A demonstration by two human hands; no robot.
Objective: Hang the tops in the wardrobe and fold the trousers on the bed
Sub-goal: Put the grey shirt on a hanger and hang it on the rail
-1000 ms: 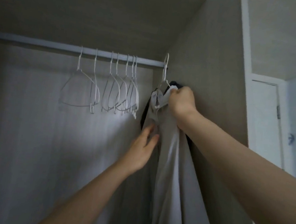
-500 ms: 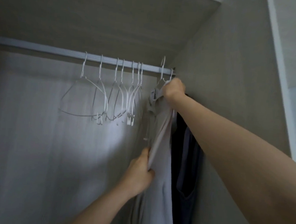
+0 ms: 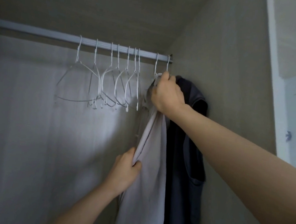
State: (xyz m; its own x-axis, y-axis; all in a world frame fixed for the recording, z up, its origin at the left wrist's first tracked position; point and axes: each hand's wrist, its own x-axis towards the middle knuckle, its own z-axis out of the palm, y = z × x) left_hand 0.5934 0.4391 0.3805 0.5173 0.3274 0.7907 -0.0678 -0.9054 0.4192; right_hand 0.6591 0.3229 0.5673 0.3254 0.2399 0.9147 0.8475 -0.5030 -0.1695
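My right hand (image 3: 167, 93) grips the soft grey top (image 3: 148, 175) at its collar under the ribbed metal rail (image 3: 60, 35); my left hand (image 3: 126, 171) pinches its smooth edge.

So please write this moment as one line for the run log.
step: hanging light grey top on rail | right hand: grips its top end at hanger | left hand: pinches its edge | dark top: hung behind

Both arms reach up; the right hand (image 3: 167, 93) and lower left hand (image 3: 126, 171) are clenched.
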